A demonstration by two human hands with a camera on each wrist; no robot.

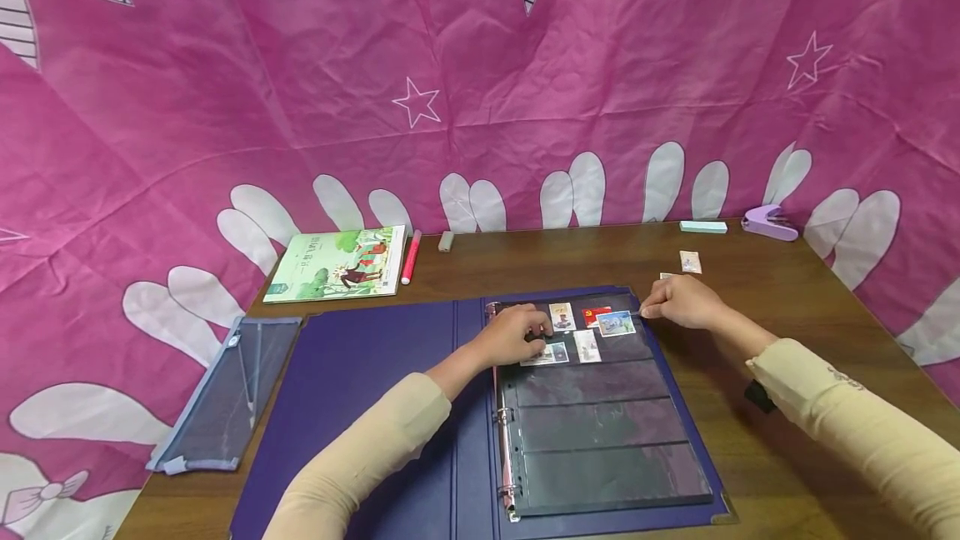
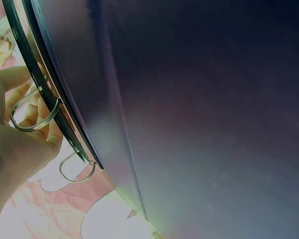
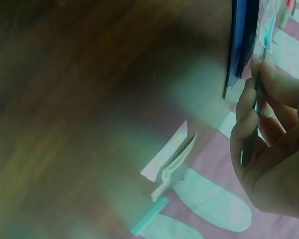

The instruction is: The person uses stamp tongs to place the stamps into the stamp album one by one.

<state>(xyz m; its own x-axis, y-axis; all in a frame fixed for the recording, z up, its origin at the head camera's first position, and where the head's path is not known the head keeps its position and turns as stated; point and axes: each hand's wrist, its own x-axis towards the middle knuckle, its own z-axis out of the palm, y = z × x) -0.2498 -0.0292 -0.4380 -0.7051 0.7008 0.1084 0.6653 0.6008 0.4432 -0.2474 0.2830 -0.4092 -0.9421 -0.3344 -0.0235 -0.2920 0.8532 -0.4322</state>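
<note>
My right hand point(image 1: 682, 302) grips slim dark tweezers point(image 3: 248, 147) at the upper right edge of a black stamp page point(image 1: 600, 423). Their tip meets a blue-and-white stamp point(image 1: 617, 324), which overlaps a red stamp point(image 1: 594, 315) in the top row. My left hand point(image 1: 513, 334) rests on the upper left of the page with bent fingers, near a stamp with a dark right half point(image 1: 556, 353). Its thumb is hidden in the head view. An upright stamp point(image 1: 562, 317) and a pale stamp point(image 1: 587, 347) lie close by. The page sits in an open blue ring binder point(image 1: 375, 407).
Loose stamps, one at the back point(image 1: 690, 262), lie beyond my right hand. A mesh zip pouch point(image 1: 232, 394) lies left of the binder. Behind stand a booklet point(image 1: 337, 263), red marker point(image 1: 411, 257), eraser point(image 1: 446, 242), light-blue box point(image 1: 702, 227) and purple stapler point(image 1: 768, 223).
</note>
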